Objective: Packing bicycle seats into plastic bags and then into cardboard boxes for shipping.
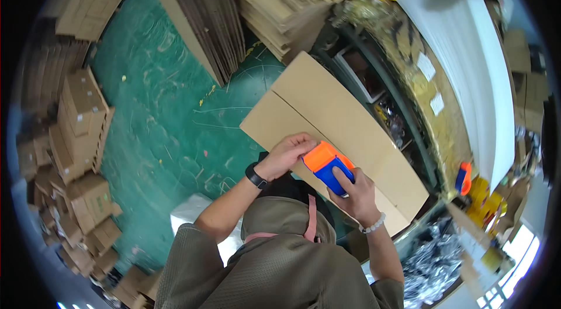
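Note:
An orange and blue tape dispenser (329, 164) is in my right hand (357, 195), whose fingers wrap round its blue part. My left hand (288, 153) is at the dispenser's orange end, fingers bent and pinched together near its edge; whether tape lies between them I cannot make out. Just beyond both hands, a brown cardboard box (318, 95) leans close in front of me, a seam running along its face. My left wrist bears a dark watch, my right a pale bead bracelet.
Flattened cardboard sheets (207, 14) stand stacked at the far side. On the right, a workbench (409, 69) carries white foam sheeting (467, 57) and a second orange and blue dispenser (463, 178). Cardboard boxes (82, 116) pile up along the left over a green floor (158, 104). Crumpled silvery plastic (432, 262) lies at lower right.

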`<state>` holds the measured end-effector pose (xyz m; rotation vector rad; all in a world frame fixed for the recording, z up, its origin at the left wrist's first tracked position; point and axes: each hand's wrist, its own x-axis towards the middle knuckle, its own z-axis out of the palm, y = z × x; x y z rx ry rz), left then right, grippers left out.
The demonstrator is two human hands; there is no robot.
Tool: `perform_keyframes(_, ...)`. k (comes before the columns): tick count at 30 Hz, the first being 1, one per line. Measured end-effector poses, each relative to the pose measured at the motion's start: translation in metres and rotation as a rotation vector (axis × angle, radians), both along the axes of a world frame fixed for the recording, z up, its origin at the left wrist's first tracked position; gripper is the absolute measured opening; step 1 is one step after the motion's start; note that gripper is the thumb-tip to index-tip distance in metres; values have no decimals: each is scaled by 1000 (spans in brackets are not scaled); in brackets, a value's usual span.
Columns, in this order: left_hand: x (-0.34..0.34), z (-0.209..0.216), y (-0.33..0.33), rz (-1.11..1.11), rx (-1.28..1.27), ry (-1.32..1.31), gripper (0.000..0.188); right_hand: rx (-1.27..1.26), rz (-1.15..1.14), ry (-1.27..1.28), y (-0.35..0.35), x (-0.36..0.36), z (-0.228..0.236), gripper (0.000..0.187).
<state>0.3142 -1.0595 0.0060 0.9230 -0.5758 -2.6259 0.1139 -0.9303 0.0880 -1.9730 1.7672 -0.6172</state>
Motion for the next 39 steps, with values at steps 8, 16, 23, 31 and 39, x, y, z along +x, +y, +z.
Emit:
perform_keyframes(8, 60, -94, -157, 232, -393, -565, 20, 198, 85, 175, -137, 43, -52, 64)
perform_keyframes(16, 29, -176, -156, -420, -591, -1371, 52, 389, 131, 300, -175, 62, -86, 63)
perform_keyframes(23, 41, -153, -170, -406, -495, -468, 89, 351, 172, 226, -198, 65, -84, 60)
perform_keyframes(31, 22, -135, -138, -22, -817, -1281, 72, 413, 218, 240, -80, -28, -68, 56)
perform_keyframes(39, -141, -70, 101, 283, -1604, -973, 33, 752, 119, 395, 201, -210, -45, 62)
